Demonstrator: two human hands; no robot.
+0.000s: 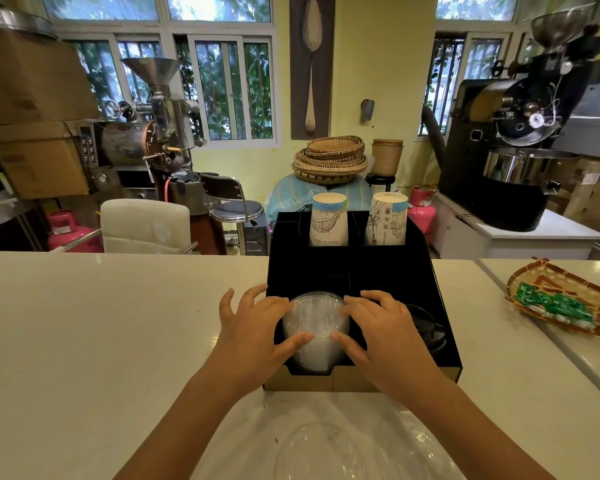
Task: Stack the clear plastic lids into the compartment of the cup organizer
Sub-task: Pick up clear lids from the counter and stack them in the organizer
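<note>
Black organizer (354, 271) (clear lids (315, 327))

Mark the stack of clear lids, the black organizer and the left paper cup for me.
stack of clear lids (315, 323), head view, top lid's middle
black organizer (350, 268), head view, bare middle ledge
left paper cup (328, 220), head view, printed side

Lids (315, 327): clear, glossy plastic, stack looks frosty white; organizer (347, 271): matt black w/ bare brown cardboard at front edge. Counter (118, 323) smooth, pale, slight sheen; cups (329, 220) printed paper; tray (548, 289) woven wicker.
</note>
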